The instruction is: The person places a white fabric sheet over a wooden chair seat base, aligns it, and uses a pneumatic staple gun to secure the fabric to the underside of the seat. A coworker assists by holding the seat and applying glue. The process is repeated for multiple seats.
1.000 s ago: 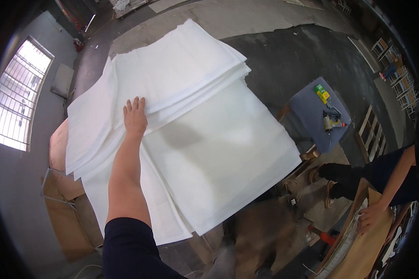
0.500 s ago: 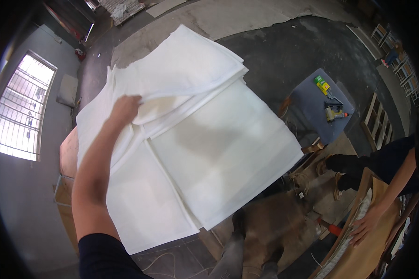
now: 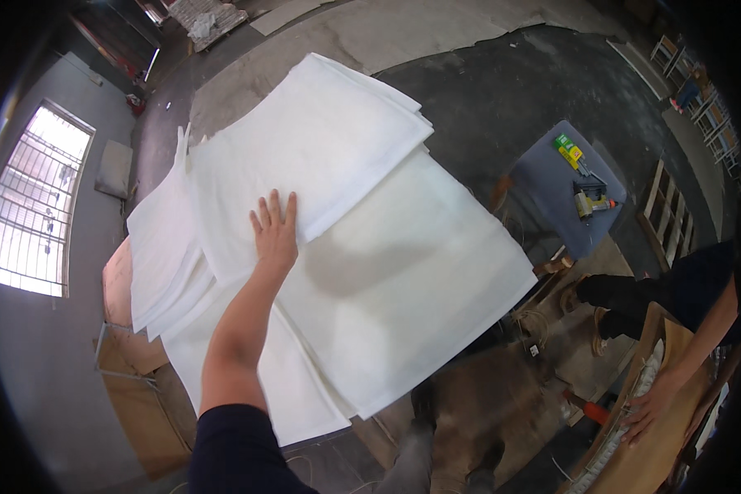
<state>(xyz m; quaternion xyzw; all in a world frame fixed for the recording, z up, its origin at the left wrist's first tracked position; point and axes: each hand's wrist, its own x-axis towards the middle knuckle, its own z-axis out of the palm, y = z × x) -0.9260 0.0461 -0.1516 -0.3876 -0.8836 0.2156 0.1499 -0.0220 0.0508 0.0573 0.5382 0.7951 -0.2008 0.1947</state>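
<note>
My left hand (image 3: 277, 239) lies flat on the upper stack of white sheets (image 3: 346, 140), its fingers spread apart. These sheets look like soft padding or thick fabric, and their kind cannot be told for sure. Under them, to the right and nearer me, stretches a larger white sheet (image 3: 420, 280). Another white sheet (image 3: 292, 375) lies below my forearm, with a seam or gap between the two. On the left, several layered sheet edges (image 3: 165, 272) hang loosely and fan out. My right hand is out of view.
At right, a grey-blue padded surface (image 3: 543, 189) bears a nail gun (image 3: 591, 202) and a green-yellow box (image 3: 568, 151). A co-worker's hand (image 3: 650, 403) rests on a curved wooden frame (image 3: 613, 436) at lower right. A barred window (image 3: 37, 202) is in the left wall.
My left hand has let go of the upper sheet's raised edge and moved right and down onto it. That sheet now lies flat, its fold gone.
</note>
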